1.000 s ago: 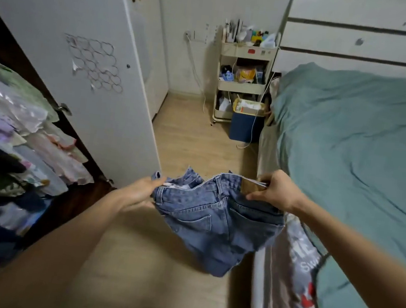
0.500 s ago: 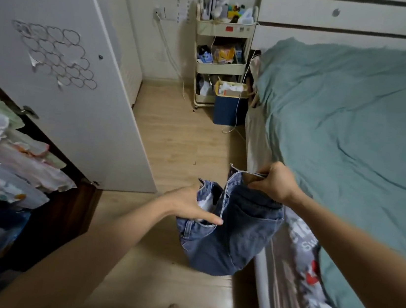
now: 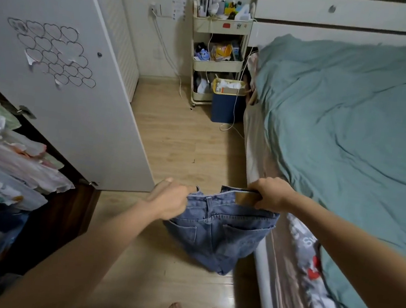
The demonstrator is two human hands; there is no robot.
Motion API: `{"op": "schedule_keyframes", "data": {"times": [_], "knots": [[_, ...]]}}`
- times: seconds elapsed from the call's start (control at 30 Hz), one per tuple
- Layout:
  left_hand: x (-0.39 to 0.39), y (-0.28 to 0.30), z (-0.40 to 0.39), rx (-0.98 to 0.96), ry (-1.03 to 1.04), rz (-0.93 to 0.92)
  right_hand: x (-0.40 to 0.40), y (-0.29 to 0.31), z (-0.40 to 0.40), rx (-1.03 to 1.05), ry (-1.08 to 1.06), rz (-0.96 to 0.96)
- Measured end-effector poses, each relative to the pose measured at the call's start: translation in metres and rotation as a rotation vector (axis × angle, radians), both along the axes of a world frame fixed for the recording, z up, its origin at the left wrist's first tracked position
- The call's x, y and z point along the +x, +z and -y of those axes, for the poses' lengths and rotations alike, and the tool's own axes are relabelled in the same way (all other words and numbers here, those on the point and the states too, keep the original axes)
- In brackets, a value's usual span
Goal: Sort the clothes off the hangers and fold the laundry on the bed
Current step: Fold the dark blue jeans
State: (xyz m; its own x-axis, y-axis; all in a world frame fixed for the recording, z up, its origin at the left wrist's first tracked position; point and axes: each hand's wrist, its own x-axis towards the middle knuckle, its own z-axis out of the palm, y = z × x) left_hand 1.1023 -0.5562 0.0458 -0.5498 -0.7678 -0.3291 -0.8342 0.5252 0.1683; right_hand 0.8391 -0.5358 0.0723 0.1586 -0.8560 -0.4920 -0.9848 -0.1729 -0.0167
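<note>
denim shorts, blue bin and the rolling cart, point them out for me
denim shorts (image 3: pixel 222 236): head view, on the seat panel between the back pockets.
blue bin (image 3: pixel 224 107): head view, on its front wall.
rolling cart (image 3: pixel 222 26): head view, on the front wall of its top tray.

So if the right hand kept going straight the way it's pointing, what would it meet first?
The right hand holds the shorts at the waistband, knuckles facing the cart. Floor lies between; likely the blue bin first, though depth is unclear.

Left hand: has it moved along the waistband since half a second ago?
Yes. The left hand has shifted back out to the waistband's wardrobe-side end, away from the bed, spreading the denim shorts.
</note>
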Motion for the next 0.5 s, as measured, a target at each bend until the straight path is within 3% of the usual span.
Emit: {"op": "schedule_keyframes", "data": {"times": [0.17, 0.33, 0.37, 0.47, 0.5], "knots": [[-0.004, 0.031, 0.018, -0.277, -0.140, -0.032, -0.014, 0.005, 0.021, -0.217, -0.042, -0.025], [0.008, 0.083, 0.084, -0.547, -0.089, -0.094, -0.006, 0.048, 0.051, -0.675, -0.163, 0.289], [0.013, 0.081, 0.076, -0.477, -0.137, -0.020, -0.004, 0.044, 0.044, -0.623, -0.115, 0.298], [0.022, 0.057, 0.040, -0.292, -0.460, 0.354, 0.015, 0.013, -0.001, 0.033, 0.119, 0.091], [0.022, 0.054, 0.038, -0.306, -0.483, 0.410, 0.015, 0.009, -0.006, 0.128, 0.146, 0.056]]}}
